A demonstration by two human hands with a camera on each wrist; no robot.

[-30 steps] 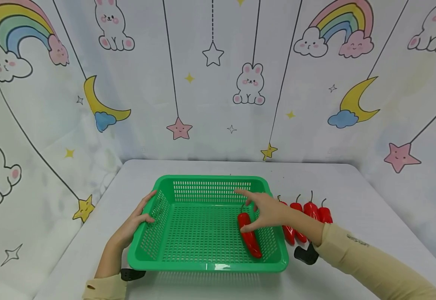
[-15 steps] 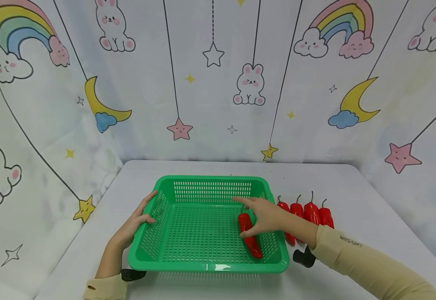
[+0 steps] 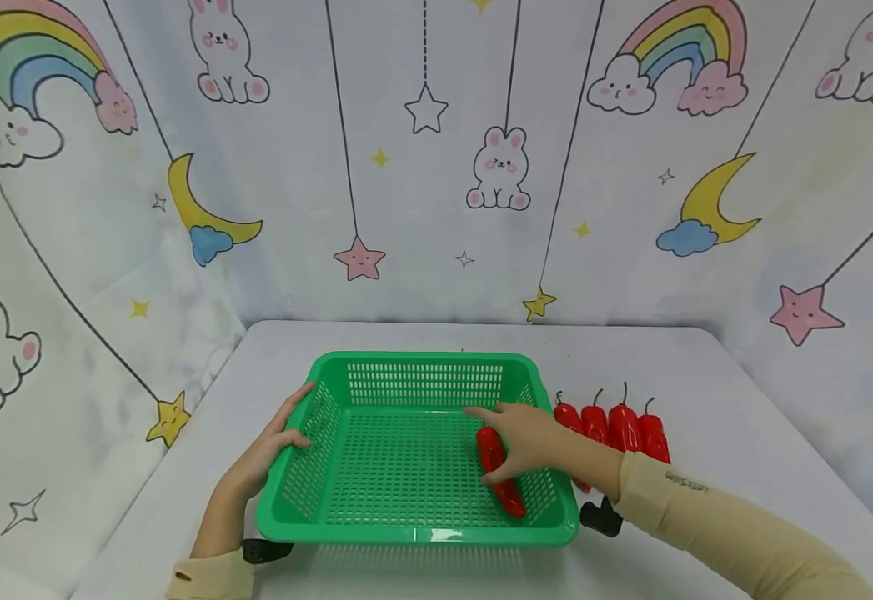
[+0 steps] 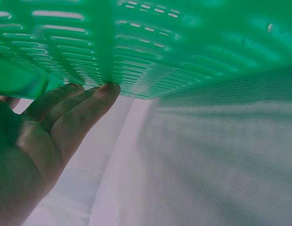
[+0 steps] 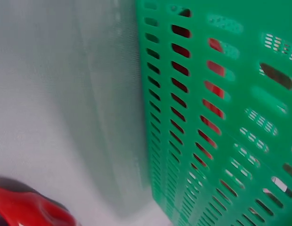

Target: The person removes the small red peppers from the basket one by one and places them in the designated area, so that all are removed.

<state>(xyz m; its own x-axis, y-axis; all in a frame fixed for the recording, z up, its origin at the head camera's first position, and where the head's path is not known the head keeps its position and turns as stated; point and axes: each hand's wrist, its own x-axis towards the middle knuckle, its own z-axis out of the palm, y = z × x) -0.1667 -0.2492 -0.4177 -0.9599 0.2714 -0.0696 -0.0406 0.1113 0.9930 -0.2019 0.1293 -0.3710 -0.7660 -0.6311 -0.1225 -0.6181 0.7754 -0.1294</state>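
A green plastic basket [image 3: 376,475] with slotted sides stands on the white table. My left hand [image 3: 262,454] grips its left rim, thumb on the inside and fingers outside; the left wrist view shows these fingers [image 4: 85,110] against the slotted wall. One red chili pepper [image 3: 509,492] lies on the right of the basket floor. Over its upper part hovers my right hand [image 3: 529,440], thumb and index finger spread apart on either side, its stem hidden. Contact cannot be made out. Through the basket slots in the right wrist view some red [image 5: 213,89] shows, the hand itself unseen.
Several red chili peppers [image 3: 624,429] lie in a row right of the basket, partly behind my right forearm. Part of a red pepper [image 5: 30,209] shows low in the right wrist view. A patterned cloth backdrop [image 3: 421,208] rises behind the table [image 3: 706,367].
My right hand has lowered and come slightly nearer over the pepper in the basket, now covering its stem. The left hand, basket and pepper stay in place.
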